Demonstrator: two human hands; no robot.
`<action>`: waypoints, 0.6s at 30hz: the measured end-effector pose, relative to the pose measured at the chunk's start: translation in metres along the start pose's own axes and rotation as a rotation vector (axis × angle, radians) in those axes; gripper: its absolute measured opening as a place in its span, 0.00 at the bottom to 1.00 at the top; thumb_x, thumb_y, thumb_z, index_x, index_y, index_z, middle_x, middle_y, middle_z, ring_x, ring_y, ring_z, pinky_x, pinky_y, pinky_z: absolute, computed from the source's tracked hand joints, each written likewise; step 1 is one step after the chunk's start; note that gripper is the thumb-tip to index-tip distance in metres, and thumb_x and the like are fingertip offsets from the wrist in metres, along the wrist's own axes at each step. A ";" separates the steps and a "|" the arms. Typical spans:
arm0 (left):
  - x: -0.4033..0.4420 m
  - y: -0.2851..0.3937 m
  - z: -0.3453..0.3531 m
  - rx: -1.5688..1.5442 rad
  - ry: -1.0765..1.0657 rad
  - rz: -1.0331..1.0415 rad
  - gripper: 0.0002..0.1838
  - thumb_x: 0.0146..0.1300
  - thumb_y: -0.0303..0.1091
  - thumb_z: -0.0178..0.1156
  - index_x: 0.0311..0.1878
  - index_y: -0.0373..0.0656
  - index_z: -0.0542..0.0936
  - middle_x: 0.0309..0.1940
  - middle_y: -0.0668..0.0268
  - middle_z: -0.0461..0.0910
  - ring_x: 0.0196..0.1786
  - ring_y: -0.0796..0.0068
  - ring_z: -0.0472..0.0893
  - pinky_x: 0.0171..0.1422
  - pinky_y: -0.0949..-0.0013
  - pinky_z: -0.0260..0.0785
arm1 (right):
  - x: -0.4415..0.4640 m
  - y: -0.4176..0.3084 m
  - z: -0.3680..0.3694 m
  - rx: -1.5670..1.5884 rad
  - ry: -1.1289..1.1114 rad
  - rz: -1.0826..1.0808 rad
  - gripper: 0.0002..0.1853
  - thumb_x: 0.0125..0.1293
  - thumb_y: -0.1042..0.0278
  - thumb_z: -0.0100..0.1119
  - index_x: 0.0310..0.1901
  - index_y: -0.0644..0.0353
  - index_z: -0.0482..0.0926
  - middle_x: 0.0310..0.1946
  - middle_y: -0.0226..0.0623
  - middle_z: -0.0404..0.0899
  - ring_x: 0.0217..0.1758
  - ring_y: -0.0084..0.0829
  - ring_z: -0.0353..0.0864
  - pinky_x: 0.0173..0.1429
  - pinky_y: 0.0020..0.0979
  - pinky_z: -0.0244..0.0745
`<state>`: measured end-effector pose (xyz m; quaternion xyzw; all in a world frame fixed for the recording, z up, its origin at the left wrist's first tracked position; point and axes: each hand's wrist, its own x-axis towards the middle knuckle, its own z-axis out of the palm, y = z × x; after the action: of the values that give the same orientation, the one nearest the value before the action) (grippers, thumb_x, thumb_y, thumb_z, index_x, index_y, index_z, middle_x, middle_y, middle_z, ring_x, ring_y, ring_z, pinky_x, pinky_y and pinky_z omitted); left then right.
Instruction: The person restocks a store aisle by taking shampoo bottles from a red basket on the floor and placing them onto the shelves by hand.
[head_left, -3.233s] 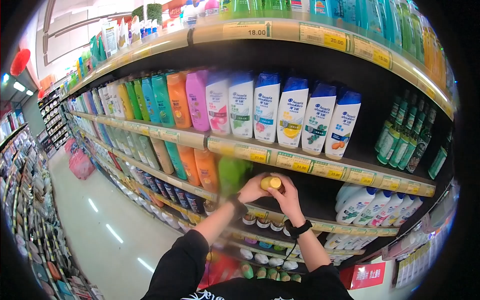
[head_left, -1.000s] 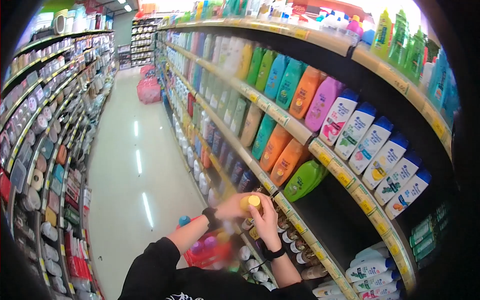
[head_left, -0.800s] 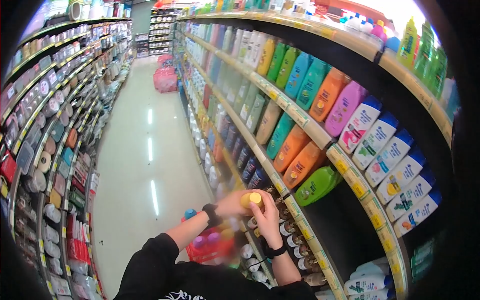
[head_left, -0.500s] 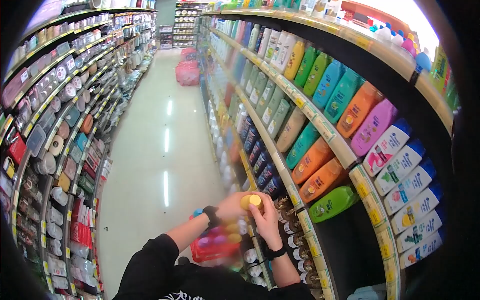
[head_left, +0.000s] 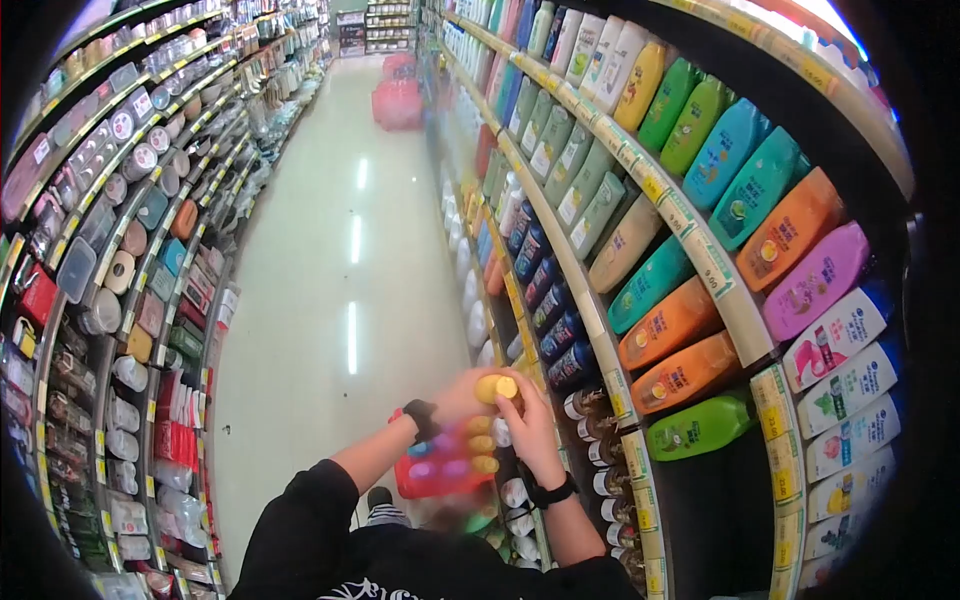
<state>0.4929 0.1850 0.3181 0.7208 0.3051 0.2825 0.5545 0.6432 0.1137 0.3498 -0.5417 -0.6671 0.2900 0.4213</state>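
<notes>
My left hand (head_left: pixel 462 396), smeared by motion and with a dark band at its wrist, is closed around a yellow-topped bottle (head_left: pixel 487 389). Close beside it, my right hand (head_left: pixel 532 428) grips another yellow-capped bottle (head_left: pixel 507 387), its thumb against the side. The two bottles stand side by side and seem to touch; their bodies are mostly hidden by my fingers. Below my hands is a red basket (head_left: pixel 415 484) containing several bottles with purple, blue and yellow tops.
To the right, tiered shelves carry orange shampoo bottles (head_left: pixel 680 372), dark blue bottles (head_left: pixel 572 364) and a tilted green bottle (head_left: pixel 700 428). Shelves with plastic containers (head_left: pixel 76 270) line the left. A pale aisle floor (head_left: pixel 300 330) runs between, with pink bundles (head_left: pixel 398 103) farther along.
The camera view has shifted, so the shelves sit farther right and the basket shows more fully. Both hands still hold the yellow-topped bottles together, slightly higher in view.
</notes>
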 end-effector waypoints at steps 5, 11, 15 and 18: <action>0.002 -0.057 0.007 -0.115 0.050 0.013 0.28 0.51 0.30 0.67 0.56 0.41 0.70 0.50 0.61 0.76 0.54 0.70 0.75 0.60 0.67 0.66 | 0.003 0.030 0.015 0.028 -0.038 0.020 0.19 0.64 0.75 0.53 0.58 0.63 0.69 0.50 0.38 0.72 0.44 0.24 0.76 0.46 0.23 0.73; 0.009 -0.077 0.001 -0.035 -0.031 -0.123 0.29 0.53 0.33 0.66 0.58 0.41 0.68 0.52 0.60 0.75 0.54 0.69 0.75 0.60 0.67 0.66 | 0.009 0.064 0.032 -0.035 -0.073 0.038 0.18 0.64 0.77 0.53 0.57 0.62 0.69 0.46 0.39 0.75 0.38 0.26 0.79 0.41 0.24 0.74; 0.017 -0.099 -0.002 0.003 -0.024 -0.145 0.29 0.54 0.33 0.64 0.60 0.43 0.66 0.51 0.58 0.76 0.54 0.67 0.75 0.59 0.66 0.66 | 0.021 0.058 0.038 0.050 -0.083 0.212 0.18 0.65 0.76 0.51 0.56 0.63 0.68 0.44 0.43 0.76 0.38 0.29 0.80 0.40 0.26 0.74; 0.023 -0.112 -0.004 0.064 -0.041 -0.281 0.31 0.56 0.35 0.61 0.64 0.47 0.64 0.51 0.56 0.76 0.55 0.63 0.75 0.60 0.63 0.65 | 0.030 0.070 0.046 0.056 -0.096 0.290 0.17 0.65 0.75 0.50 0.55 0.65 0.68 0.44 0.48 0.76 0.41 0.39 0.80 0.45 0.32 0.73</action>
<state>0.4911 0.2275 0.2121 0.6939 0.4006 0.1772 0.5714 0.6348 0.1630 0.2759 -0.6059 -0.5930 0.3918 0.3575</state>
